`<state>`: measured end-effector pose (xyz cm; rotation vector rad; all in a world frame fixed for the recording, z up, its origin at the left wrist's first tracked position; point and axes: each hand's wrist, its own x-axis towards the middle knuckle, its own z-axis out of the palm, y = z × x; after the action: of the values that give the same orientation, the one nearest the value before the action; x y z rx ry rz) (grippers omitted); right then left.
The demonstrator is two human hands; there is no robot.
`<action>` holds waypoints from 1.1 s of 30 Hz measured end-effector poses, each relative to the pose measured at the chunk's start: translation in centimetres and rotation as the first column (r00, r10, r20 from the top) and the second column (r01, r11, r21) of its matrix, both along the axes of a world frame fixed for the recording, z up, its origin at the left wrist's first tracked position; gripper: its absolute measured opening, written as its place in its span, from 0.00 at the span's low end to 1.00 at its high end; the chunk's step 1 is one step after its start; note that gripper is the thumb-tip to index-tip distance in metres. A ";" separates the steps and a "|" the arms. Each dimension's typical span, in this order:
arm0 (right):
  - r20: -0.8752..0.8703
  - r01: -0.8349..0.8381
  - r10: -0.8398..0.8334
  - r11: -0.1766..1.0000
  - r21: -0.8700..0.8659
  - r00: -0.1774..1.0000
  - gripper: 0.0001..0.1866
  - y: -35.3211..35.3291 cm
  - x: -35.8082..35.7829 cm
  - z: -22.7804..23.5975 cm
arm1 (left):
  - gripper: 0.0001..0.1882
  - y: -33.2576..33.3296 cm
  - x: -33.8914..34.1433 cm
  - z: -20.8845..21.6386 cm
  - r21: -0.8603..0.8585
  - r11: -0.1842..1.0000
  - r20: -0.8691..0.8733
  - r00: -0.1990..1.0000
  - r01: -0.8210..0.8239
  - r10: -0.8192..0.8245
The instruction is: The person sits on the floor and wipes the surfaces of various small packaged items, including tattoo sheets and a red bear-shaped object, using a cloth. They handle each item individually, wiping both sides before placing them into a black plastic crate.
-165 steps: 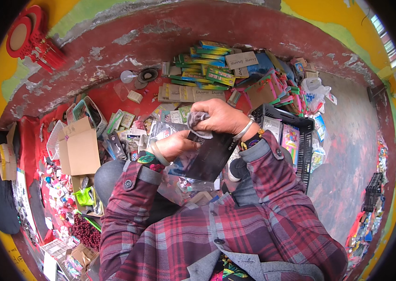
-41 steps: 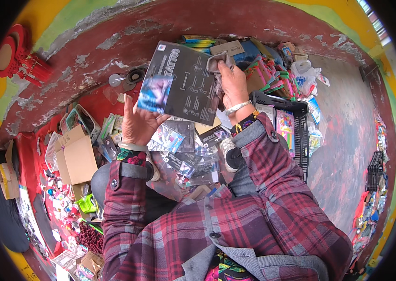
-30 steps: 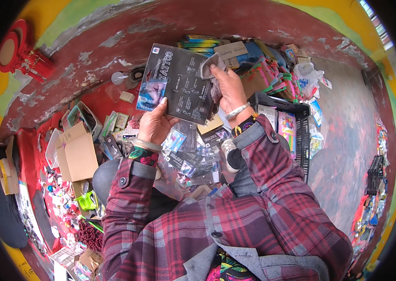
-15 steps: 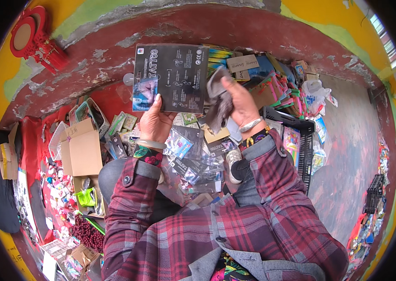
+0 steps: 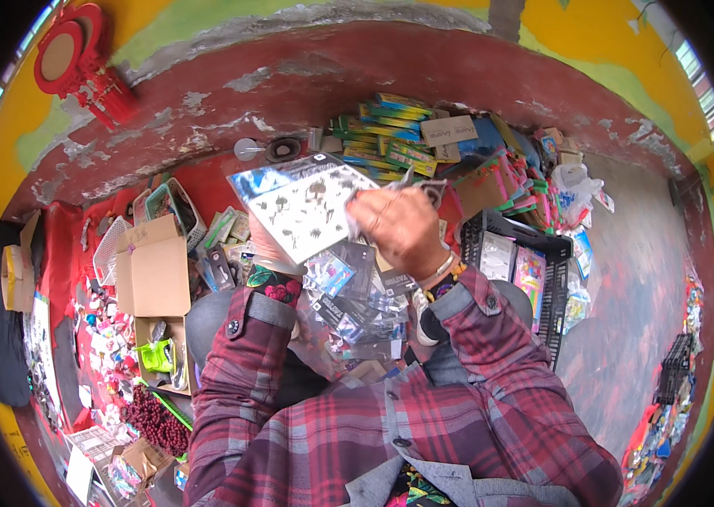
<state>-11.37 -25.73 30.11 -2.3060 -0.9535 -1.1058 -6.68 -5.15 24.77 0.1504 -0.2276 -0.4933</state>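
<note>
My left hand, mostly hidden beneath it, grips a flat temporary tattoo pack. The pack lies tilted, its white face with small dark designs turned up and a dark and blue strip along its far edge. At the pack's right side, my right hand is closed on a grey cloth, knuckles up. Most of the cloth is hidden by the fingers. Below both hands, between my feet, lies a loose heap of similar dark packs in clear wrapping.
To the right stands a black plastic crate with flat packs inside. Colourful boxes are stacked by the wall. An open cardboard box and a white basket sit at left, beside dark red beads.
The pack has turned over from its dark printed back to its white face and come lower. My right hand has moved down and left with the cloth, over to the pack's edge.
</note>
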 end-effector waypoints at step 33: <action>-0.483 -0.066 0.073 0.997 0.032 0.873 0.34 3.1 -0.4 -3.0 | 0.29 -4.6 -3.6 -6.2 0.308 0.902 0.177 0.950 -0.301 0.257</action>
<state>-11.76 -22.66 27.07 -2.3463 -0.8121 -0.4569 -10.23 -9.77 18.58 0.5410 -0.2464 -0.2300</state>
